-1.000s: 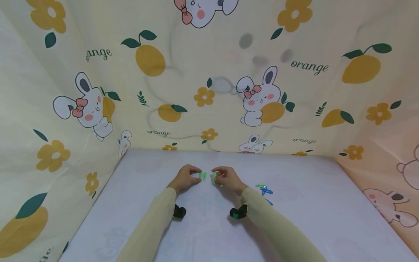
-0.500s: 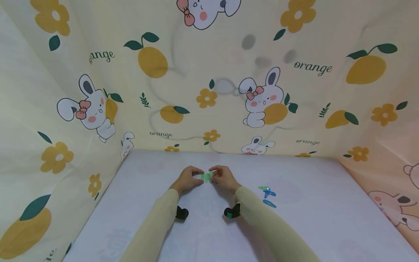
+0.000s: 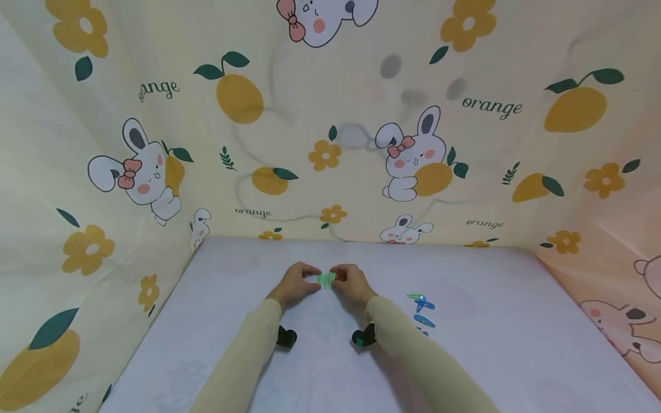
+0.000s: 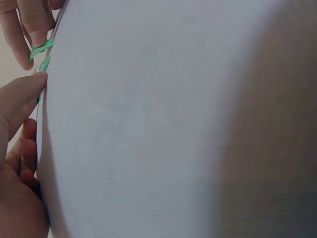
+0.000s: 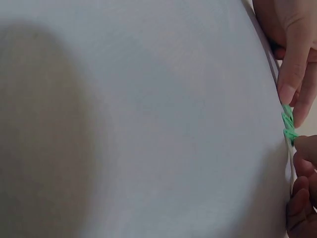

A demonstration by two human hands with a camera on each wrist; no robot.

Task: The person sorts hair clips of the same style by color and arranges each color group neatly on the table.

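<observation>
Several small green snap hair clips (image 3: pixel 326 280) stand side by side in a short row on the white tabletop, between the two hands. My left hand (image 3: pixel 295 284) pinches the left end of the row between thumb and fingers. From the other side, my right hand (image 3: pixel 354 284) pinches a green clip at the right end. Close up, a green clip (image 4: pixel 42 48) shows between fingertips in the left wrist view, and green clips (image 5: pixel 289 120) lie between both hands in the right wrist view. Fingers hide part of the row.
To the right lie a loose green hair clip (image 3: pixel 415 296), a blue hair clip (image 3: pixel 425 304) crossing another, and a separate blue clip (image 3: pixel 424 320). More blue shows beside the right sleeve (image 3: pixel 413 350). A printed cloth wall (image 3: pixel 351 172) encloses the table (image 3: pixel 490 321).
My right hand has moved left, bringing its green clip up against the others. The left hand stays almost in place. More of the loose blue clips shows beside the right sleeve.
</observation>
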